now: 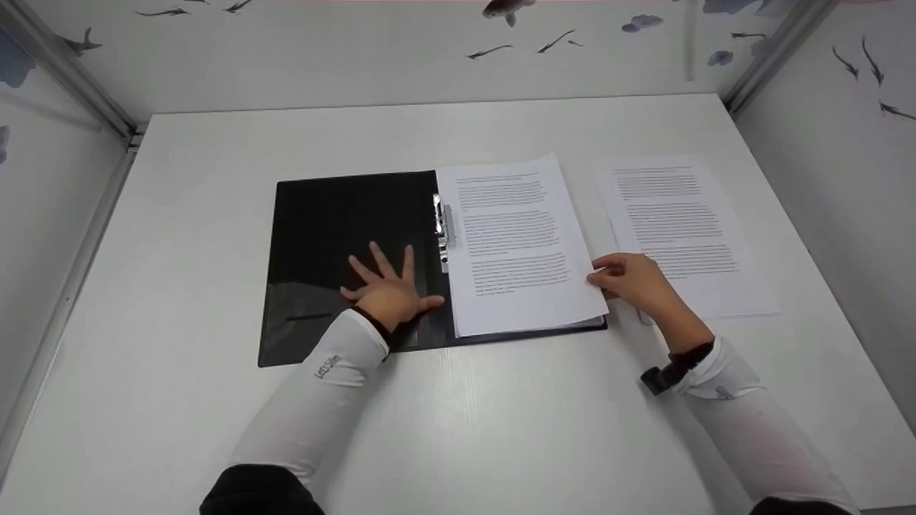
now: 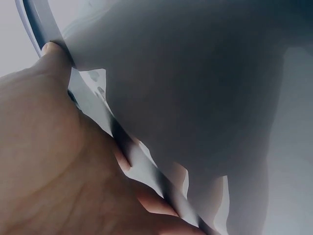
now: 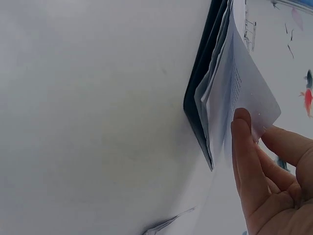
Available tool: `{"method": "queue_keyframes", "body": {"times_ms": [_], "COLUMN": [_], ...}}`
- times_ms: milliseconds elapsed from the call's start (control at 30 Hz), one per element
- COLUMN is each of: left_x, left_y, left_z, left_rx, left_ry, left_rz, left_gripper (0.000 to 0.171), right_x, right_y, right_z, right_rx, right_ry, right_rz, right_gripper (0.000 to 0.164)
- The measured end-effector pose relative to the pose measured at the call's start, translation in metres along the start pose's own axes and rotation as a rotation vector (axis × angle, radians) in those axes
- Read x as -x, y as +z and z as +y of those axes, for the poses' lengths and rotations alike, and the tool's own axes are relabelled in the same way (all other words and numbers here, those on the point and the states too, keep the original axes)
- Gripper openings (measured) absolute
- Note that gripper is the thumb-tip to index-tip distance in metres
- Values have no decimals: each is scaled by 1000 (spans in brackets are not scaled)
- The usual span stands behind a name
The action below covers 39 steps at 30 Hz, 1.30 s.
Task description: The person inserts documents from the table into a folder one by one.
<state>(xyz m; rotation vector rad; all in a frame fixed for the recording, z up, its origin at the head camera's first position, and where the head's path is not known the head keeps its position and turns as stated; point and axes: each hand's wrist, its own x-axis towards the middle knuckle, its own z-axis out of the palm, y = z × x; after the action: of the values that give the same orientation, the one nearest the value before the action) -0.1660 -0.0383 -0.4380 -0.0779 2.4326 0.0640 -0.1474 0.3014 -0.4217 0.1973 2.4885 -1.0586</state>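
Note:
A black folder [image 1: 336, 222] lies spread on the white table, a metal clip [image 1: 441, 232] along its spine. Printed sheets [image 1: 512, 236] rest on its right half. My left hand [image 1: 390, 293] presses flat on the left cover with fingers spread, the thumb pointing at the spine. At the right edge of the sheets, my right hand [image 1: 630, 279] pinches the top paper [image 3: 257, 98] between thumb and fingers. In the right wrist view that paper is lifted a little from the sheets under it. Whether the clip grips the sheets, I cannot tell.
Another set of printed sheets [image 1: 676, 222] lies to the right of the folder, partly behind my right hand. White panels [image 1: 401, 57] with painted fish enclose the table [image 1: 501, 422] at the back and both sides.

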Motion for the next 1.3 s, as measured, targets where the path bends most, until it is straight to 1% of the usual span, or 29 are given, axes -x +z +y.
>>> {"method": "queue_keyframes", "body": {"times_ms": [300, 567, 800, 933, 1100, 1233, 1300], "left_x": [1, 1, 2, 3, -2, -8, -10], "left_y": [-2, -1, -1, -1, 0, 2, 3], "left_z": [2, 2, 1, 1, 2, 3, 2], "left_rx": [-8, -14, -5, -7, -31, -57, -53], "left_ry": [-11, -15, -8, -11, -24, -41, -43], "left_rz": [-32, -20, -11, -7, -14, -32, -30], "left_gripper": [104, 104, 104, 104, 103, 104, 104], "right_x": [-1, 1, 4, 6, 10, 14, 16], "right_y": [0, 0, -5, -17, -42, -61, -70], "right_z": [1, 2, 4, 7, 14, 22, 29], "right_rx": [37, 103, 96, 88, 83, 140, 160], "right_ry": [-6, -3, -5, -21, -26, -14, -8], "right_rz": [-15, -18, -15, 3, 47, 105, 133], "right_gripper": [45, 46, 44, 44, 47, 49, 50]}}
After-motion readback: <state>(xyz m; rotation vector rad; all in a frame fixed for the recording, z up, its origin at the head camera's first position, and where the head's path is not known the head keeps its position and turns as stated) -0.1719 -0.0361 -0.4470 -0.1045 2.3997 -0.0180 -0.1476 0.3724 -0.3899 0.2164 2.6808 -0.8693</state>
